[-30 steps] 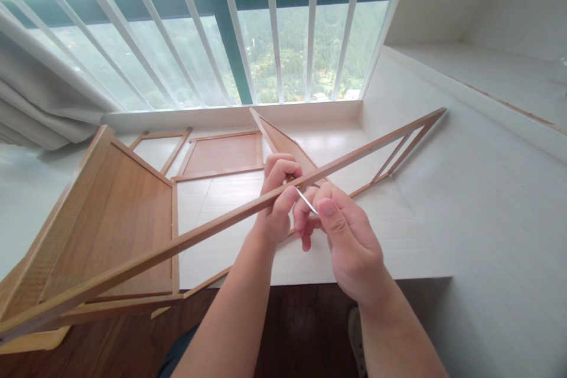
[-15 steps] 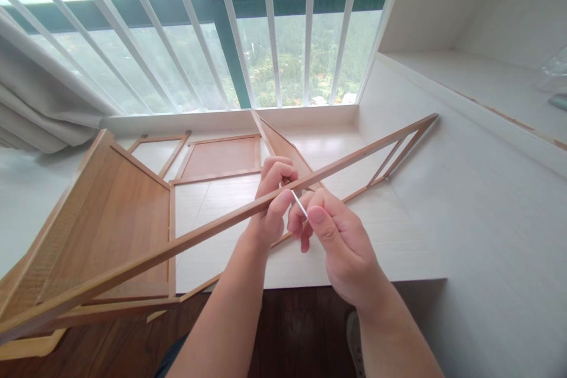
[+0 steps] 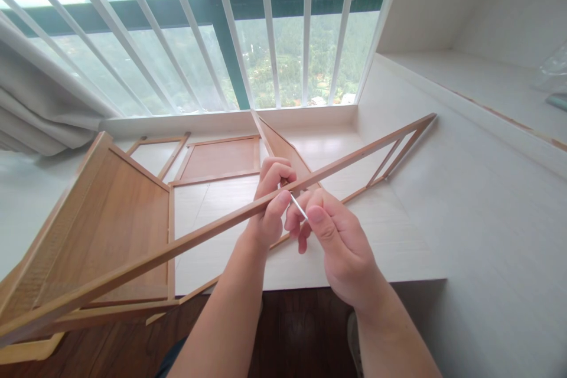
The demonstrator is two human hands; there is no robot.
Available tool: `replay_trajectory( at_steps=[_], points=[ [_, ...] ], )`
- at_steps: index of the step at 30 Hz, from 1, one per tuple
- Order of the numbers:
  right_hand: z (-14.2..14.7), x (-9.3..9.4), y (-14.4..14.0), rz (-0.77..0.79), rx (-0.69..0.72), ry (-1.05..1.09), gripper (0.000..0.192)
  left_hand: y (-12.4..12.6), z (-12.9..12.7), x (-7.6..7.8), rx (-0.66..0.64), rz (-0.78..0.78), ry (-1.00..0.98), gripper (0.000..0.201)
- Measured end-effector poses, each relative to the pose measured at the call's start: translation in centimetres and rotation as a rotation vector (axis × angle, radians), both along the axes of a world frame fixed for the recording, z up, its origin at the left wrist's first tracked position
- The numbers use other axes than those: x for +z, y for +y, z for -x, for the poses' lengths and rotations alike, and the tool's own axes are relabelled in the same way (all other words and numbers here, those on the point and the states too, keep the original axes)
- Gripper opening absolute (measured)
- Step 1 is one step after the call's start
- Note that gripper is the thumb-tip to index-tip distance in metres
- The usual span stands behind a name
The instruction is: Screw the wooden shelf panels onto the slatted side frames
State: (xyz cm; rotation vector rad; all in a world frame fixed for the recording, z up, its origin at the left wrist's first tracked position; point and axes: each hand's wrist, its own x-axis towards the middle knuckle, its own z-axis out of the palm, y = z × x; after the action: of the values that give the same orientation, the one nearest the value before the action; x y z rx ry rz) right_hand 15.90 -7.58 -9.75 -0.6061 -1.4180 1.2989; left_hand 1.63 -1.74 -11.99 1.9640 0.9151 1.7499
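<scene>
A long wooden frame rail [image 3: 186, 241] runs diagonally from the lower left to the upper right. My left hand [image 3: 270, 204] is closed around its middle, thumb on the near face. My right hand [image 3: 330, 236] pinches a thin metal hex key [image 3: 299, 207] whose tip points at the rail beside my left fingers. The tip's contact point is hidden by my fingers. The rail's far end [image 3: 420, 124] rests against the white side panel, with thin crossbars [image 3: 392, 159] below it.
A wood shelf panel [image 3: 106, 224] leans at the left. A flat wooden panel [image 3: 221, 156] and an open frame [image 3: 157, 150] lie on the white sill platform [image 3: 398, 242] by the barred window [image 3: 270, 29]. A curtain [image 3: 39, 106] hangs left. Dark wood floor [image 3: 296, 325] lies below.
The view has shifted slightly. My hands and the hex key stay at the same spot on the rail, with only a small turn of the right hand.
</scene>
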Motion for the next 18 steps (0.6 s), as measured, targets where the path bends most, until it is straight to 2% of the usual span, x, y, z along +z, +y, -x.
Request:
replay_trajectory(
  at_steps=[10, 18],
  points=[
    [-0.21, -0.03, -0.10, -0.032, -0.016, -0.071, 0.036, -0.05, -0.09, 0.04, 0.008, 0.013, 0.002, 0.031],
    [0.27, 0.00, -0.11, -0.050, -0.011, -0.026, 0.034, -0.17, -0.54, 0.34, 0.045, -0.022, 0.000, 0.030]
  ],
)
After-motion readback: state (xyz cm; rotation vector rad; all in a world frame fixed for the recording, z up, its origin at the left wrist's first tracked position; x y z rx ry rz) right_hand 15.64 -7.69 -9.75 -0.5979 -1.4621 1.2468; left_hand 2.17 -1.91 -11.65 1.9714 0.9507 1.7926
